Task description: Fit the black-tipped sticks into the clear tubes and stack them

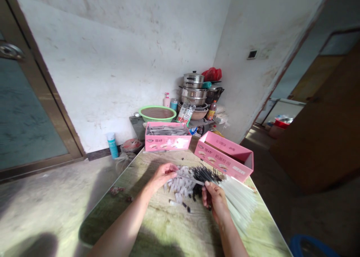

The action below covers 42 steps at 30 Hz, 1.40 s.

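A slim, greyish translucent stick (191, 179) stretches between my two hands above the table. My left hand (165, 174) pinches its left end, and the thumb and fingers of my right hand (215, 199) close on its right end. Under it lies a loose pile of short whitish translucent pieces (180, 187), with small black pieces (188, 209) scattered at its near side. Behind my right hand is a heap of thin black sticks (204, 172). Long whitish translucent tubes (239, 202) are fanned out to the right of that hand.
A pink box (168, 143) full of similar greyish sticks stands at the table's far edge. To its right is another pink box (225, 157), its inside partly hidden. Beyond them are a green basin (157, 119) and stacked steel pots (193, 94). The wooden-patterned table (157, 230) narrows away from me.
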Motion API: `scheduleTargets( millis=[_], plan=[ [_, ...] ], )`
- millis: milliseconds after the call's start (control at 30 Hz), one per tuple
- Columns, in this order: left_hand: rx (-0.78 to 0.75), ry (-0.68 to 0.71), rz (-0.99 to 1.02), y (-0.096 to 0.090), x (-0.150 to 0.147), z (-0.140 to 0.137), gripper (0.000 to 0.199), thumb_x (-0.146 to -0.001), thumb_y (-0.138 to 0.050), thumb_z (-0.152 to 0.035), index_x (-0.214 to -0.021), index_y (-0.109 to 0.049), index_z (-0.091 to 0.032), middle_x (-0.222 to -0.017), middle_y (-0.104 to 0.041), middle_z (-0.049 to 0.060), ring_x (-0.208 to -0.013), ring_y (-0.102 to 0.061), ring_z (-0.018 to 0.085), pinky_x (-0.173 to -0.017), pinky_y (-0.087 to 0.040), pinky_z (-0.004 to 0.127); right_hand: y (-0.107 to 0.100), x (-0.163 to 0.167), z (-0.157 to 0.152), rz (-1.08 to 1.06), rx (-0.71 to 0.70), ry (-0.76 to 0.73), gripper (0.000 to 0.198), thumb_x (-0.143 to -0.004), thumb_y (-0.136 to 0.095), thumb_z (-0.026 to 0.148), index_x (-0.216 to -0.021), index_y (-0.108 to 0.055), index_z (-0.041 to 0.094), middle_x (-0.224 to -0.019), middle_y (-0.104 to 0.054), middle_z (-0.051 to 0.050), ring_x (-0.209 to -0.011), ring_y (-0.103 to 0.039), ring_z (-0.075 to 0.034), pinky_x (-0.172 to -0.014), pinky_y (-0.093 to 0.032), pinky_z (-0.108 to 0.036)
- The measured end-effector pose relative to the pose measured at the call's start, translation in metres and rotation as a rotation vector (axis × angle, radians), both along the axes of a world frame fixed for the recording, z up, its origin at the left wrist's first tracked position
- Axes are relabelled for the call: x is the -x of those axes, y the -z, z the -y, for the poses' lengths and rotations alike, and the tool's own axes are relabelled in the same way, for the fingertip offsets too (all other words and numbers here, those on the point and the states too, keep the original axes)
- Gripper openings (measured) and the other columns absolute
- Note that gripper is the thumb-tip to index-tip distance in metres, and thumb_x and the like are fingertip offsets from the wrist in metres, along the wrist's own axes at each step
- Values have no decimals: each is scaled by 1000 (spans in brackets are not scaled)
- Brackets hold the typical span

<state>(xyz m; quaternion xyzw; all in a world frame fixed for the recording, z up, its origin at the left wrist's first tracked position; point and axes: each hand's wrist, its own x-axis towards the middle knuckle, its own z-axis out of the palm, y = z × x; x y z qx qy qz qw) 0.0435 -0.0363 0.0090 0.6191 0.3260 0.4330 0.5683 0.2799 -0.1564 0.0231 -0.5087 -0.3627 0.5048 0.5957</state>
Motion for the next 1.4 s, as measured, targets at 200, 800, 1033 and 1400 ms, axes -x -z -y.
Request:
scheduleTargets(
  millis=[200,800,1033,1400],
  plan=[
    [48,-57,9,2,-4,0,32,-74,-78,-44,-89,-71,-16,-80,-68,3,-70,-61,15,-64,-49,25,0,1,1,-18,-8,-28,51,-76,-76,67,-70,-61,18,-47,-54,3,-35,-44,-9,-37,-27,-21],
    [52,-211,11,9,-2,-9,41,-72,-74,-56,-71,-59,-18,-56,-51,-5,-47,-42,9,-48,-32,22,6,5,-1,241,31,-143,60,-79,-63,78,-75,-65,19,-51,-63,-1,-39,-54,-14,-40,-35,-24],
    [27,-208,-6,10,-1,-10,39,-75,-73,-54,-73,-60,-18,-56,-52,-5,-47,-45,10,-48,-34,22,4,4,-2,219,23,-122,54,-64,-83,68,-75,-61,20,-55,-65,0,-42,-56,-13,-42,-37,-23],
    [39,-210,-25,9,-2,-9,44,-72,-73,-60,-71,-59,-18,-56,-51,-4,-48,-43,10,-48,-33,22,8,2,-2,245,42,-132,55,-70,-77,71,-77,-63,18,-56,-67,-1,-41,-57,-13,-38,-32,-21]
  ],
)
